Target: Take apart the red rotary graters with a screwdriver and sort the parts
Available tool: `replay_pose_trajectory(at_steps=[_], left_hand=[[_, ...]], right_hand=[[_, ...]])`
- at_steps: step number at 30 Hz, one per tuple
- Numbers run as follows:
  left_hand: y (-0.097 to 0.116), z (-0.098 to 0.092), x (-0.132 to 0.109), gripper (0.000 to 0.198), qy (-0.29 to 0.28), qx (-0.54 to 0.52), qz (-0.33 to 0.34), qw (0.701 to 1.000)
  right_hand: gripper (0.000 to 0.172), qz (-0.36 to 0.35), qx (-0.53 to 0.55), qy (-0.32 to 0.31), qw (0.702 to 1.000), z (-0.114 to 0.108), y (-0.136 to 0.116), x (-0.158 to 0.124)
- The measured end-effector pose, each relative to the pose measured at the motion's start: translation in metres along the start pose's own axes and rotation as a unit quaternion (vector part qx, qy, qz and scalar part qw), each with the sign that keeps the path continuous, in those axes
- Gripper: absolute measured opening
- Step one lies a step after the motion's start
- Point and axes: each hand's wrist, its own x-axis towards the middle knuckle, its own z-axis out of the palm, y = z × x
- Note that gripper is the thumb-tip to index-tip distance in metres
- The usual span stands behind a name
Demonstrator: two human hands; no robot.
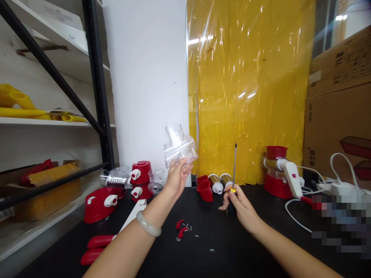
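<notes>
My left hand (177, 180) is closed on a clear plastic housing (179, 148) with a short tube on top, held up above the table. In my right hand (239, 202) is a screwdriver (235, 166), its dark-tipped shaft pointing up and its handle mostly hidden in the palm. Between my arms, small red plastic parts (181, 231) and several small metal pieces, perhaps pins or screws, (197, 236) lie on the black table. Red hoppers (205, 190) and grater drums (216, 184) stand behind, near my right hand.
Red bases (100, 204), a clear housing with a drum (117, 177) and red-handled white parts (101, 241) sit left. An assembled red-and-white grater (276, 173) stands right, by white cables (292, 216). Shelving (95, 77), a yellow curtain (249, 88) and a cardboard box (336, 116) surround the table.
</notes>
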Motion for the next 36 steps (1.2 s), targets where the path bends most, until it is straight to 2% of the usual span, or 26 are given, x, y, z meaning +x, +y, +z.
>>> replay_pose_trajectory(at_steps=[2,3,4,10,12,15,18,21,22,24,25,26,29,31,33,36], left_hand=[[-0.010,-0.003,0.000,0.047,0.006,0.031,0.115,0.993],[-0.015,-0.005,-0.001,0.048,0.011,0.044,0.140,0.989],[-0.022,-0.006,-0.003,0.048,0.011,0.055,0.138,0.989],[-0.052,-0.007,-0.020,0.046,-0.043,0.063,0.007,0.997],[-0.054,-0.012,-0.025,0.046,-0.039,0.075,-0.011,0.996],[-0.053,-0.026,-0.033,0.047,0.007,0.094,-0.012,0.995],[-0.055,-0.038,-0.045,0.051,0.032,0.111,-0.021,0.993],[-0.060,-0.038,-0.058,0.054,0.013,0.135,-0.015,0.991],[-0.062,-0.035,-0.061,0.055,0.001,0.144,-0.016,0.989],[-0.064,-0.031,-0.063,0.057,-0.019,0.160,-0.014,0.987],[-0.064,-0.030,-0.063,0.058,-0.011,0.162,-0.007,0.987],[-0.063,-0.029,-0.062,0.058,0.012,0.159,0.004,0.987],[-0.062,-0.031,-0.058,0.056,0.069,0.142,0.019,0.987],[-0.062,-0.035,-0.057,0.054,0.049,0.152,0.009,0.987],[-0.061,-0.040,-0.056,0.052,0.038,0.157,0.005,0.987],[-0.057,-0.047,-0.051,0.057,0.084,0.137,0.001,0.987]], right_hand=[[0.040,0.001,0.004,0.024,1.000,-0.002,-0.002,0.002],[0.040,0.000,0.007,0.033,0.999,-0.002,-0.002,0.003],[0.040,-0.001,0.010,0.040,0.999,-0.002,-0.002,0.003],[0.038,-0.006,0.030,0.058,0.998,0.004,-0.003,-0.002],[0.038,-0.009,0.022,0.058,0.998,0.005,-0.006,-0.005],[0.035,-0.028,0.011,0.071,0.997,0.004,-0.011,-0.006],[0.031,-0.059,0.023,0.133,0.989,0.004,-0.013,-0.002],[0.034,-0.066,0.019,0.204,0.977,0.013,-0.012,0.001],[0.036,-0.054,0.011,0.204,0.977,0.017,-0.012,0.001],[0.038,-0.031,0.009,0.137,0.990,0.026,-0.014,0.003],[0.039,-0.026,0.025,0.107,0.994,0.030,-0.015,0.004],[0.040,-0.029,0.045,0.107,0.993,0.033,-0.017,0.006],[0.043,-0.037,0.040,0.166,0.985,0.041,-0.023,0.010],[0.044,-0.022,-0.004,0.139,0.990,0.046,-0.025,0.012],[0.043,-0.004,-0.019,0.086,0.996,0.048,-0.023,0.013],[0.044,0.012,-0.029,0.065,0.997,0.040,-0.015,0.018]])
